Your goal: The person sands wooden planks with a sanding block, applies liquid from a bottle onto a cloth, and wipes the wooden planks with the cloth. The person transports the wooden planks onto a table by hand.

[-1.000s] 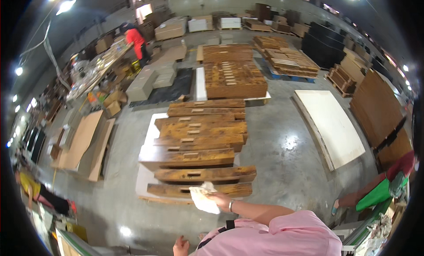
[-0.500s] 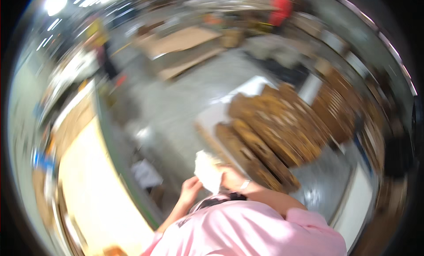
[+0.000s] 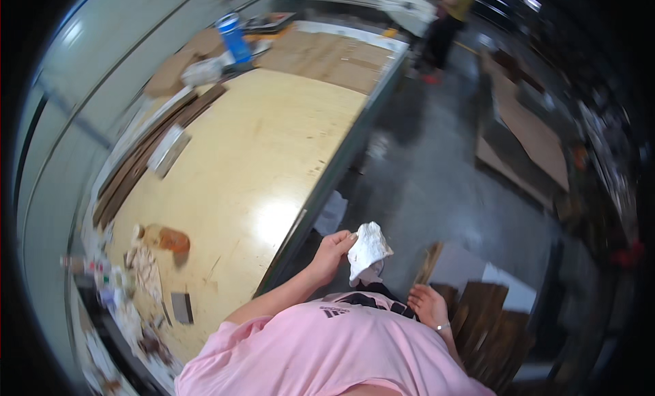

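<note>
A crumpled white cloth [image 3: 369,249] hangs in front of my body. My left hand [image 3: 333,254] pinches it by its left edge between thumb and fingers, beside the edge of a pale wooden worktable [image 3: 239,164]. My right hand [image 3: 428,305] is lowered at my right side with nothing in it, its fingers loosely apart and a light band at the wrist. Brown wooden pieces [image 3: 488,307] lie close to that hand on a pale support.
On the table are an orange-tinted bottle [image 3: 167,239], a dark grey block [image 3: 182,307], long brown strips [image 3: 153,150] and a blue container [image 3: 234,39]. Small items clutter the near left edge. A person [image 3: 447,27] stands beyond the table. Cardboard-topped stacks [image 3: 525,130] stand right.
My view has swung left, so the worktable now fills the left and middle. My right hand has come away from the white cloth and dropped to my side; the left still holds it.
</note>
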Action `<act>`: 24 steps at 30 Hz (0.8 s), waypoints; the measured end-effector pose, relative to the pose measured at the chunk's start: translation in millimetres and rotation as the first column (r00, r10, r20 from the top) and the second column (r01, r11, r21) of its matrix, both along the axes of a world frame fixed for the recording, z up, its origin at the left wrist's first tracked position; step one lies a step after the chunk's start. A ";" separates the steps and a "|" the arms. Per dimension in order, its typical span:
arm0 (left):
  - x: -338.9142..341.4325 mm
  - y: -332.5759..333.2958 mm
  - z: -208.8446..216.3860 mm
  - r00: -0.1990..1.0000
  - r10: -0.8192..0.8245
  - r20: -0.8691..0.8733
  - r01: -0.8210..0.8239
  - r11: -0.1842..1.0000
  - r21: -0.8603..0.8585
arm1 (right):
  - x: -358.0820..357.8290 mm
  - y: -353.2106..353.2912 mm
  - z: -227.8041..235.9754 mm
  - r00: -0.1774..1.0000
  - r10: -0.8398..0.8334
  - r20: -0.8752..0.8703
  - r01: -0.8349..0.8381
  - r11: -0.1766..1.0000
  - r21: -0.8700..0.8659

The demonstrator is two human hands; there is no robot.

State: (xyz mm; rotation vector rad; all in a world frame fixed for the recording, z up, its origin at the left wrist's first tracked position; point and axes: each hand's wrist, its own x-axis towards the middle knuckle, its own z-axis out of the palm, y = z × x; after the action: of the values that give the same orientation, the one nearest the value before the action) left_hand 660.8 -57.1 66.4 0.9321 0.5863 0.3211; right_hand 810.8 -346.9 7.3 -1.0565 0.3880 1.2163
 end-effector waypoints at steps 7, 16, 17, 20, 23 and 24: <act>10.3 89.8 39.9 0.774 0.632 -0.044 -0.615 0.767 0.186 | 155.1 65.5 -24.1 0.984 0.176 -0.007 -0.176 0.977 -0.120; -134.8 173.3 96.6 0.206 0.954 0.217 -0.876 0.081 0.475 | 224.7 274.9 27.4 0.849 0.406 0.338 -0.403 0.911 -0.083; -144.8 181.5 101.4 0.166 0.954 0.250 -0.889 0.035 0.457 | 214.1 297.5 39.2 0.794 0.437 0.423 -0.436 0.894 -0.106; -181.1 214.7 115.6 0.099 0.939 0.329 -0.846 -0.095 0.525 | 161.9 354.0 64.6 0.600 0.529 0.601 -0.548 0.818 -0.174; -235.3 246.3 126.4 -0.003 0.955 0.295 -0.783 -0.186 0.593 | 106.6 396.8 66.7 0.369 0.603 0.707 -0.720 0.667 -0.194; -238.2 250.9 134.8 -0.009 0.956 0.294 -0.790 -0.187 0.584 | 92.7 409.8 61.2 0.279 0.606 0.745 -0.768 0.606 -0.206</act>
State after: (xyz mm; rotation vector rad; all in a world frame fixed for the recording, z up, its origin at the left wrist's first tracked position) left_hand 422.7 193.8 201.2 1.0230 1.4760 1.9586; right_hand 903.5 62.9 68.5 -1.5211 -1.0035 1.3614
